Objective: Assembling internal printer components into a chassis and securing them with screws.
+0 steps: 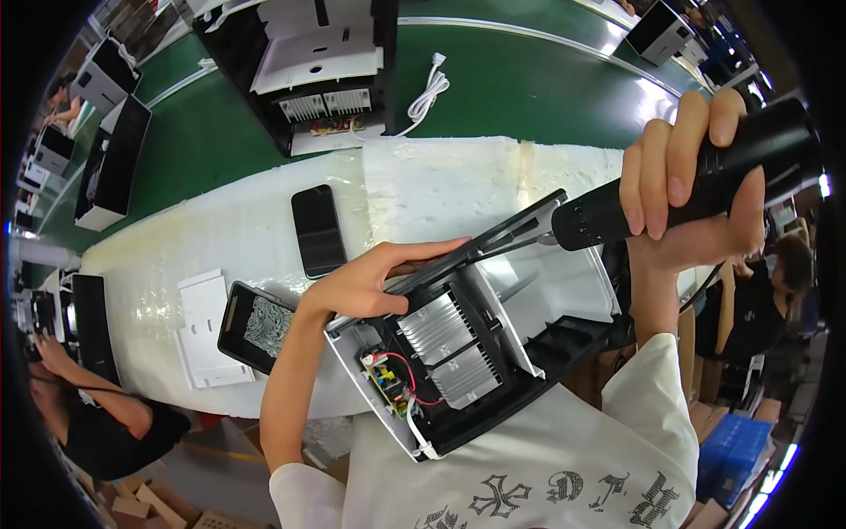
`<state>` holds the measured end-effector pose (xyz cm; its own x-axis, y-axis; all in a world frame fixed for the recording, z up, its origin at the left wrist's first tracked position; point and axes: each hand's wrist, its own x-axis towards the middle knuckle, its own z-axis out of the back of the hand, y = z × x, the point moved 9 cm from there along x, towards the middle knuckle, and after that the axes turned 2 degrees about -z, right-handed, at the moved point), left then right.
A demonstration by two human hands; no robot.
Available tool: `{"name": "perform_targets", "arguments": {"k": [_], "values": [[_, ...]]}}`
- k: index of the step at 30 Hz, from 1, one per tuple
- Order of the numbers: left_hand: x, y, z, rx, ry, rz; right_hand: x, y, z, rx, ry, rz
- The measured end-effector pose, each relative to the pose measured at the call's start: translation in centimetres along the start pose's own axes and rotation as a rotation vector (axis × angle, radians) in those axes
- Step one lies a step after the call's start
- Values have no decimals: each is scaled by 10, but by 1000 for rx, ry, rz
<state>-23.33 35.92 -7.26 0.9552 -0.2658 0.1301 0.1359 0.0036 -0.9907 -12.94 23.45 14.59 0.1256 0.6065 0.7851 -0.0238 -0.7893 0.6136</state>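
An opened appliance housing (577,300), white inside with black sides, leans tilted against my body at the table edge. Inside it sit silver finned heat sinks (449,348) and a small circuit board (385,379) with red and white wires. My left hand (370,280) grips the housing's black upper side, fingers over the edge and thumb inside. In my right hand (683,167) is a black electric screwdriver (604,214), held nearly level. Its bit points left into the housing along the black side; the tip's exact contact is hard to make out.
White foam padding (441,185) covers the green bench. On it lie a dark phone (318,231), a black tray (233,331) of screws (267,326) and a white panel (211,326). Another open housing (317,57) and a white cable (429,97) are beyond. Co-workers sit at both sides.
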Motion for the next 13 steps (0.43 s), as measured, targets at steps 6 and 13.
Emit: {"name": "perform_targets", "arguments": {"k": [6, 13], "values": [[-1, 8, 12, -42, -8, 46, -1, -32, -10, -47, -3, -108], [-2, 10, 21, -17, 26, -56, -16, -71, -12, -137, -29, -221]]}}
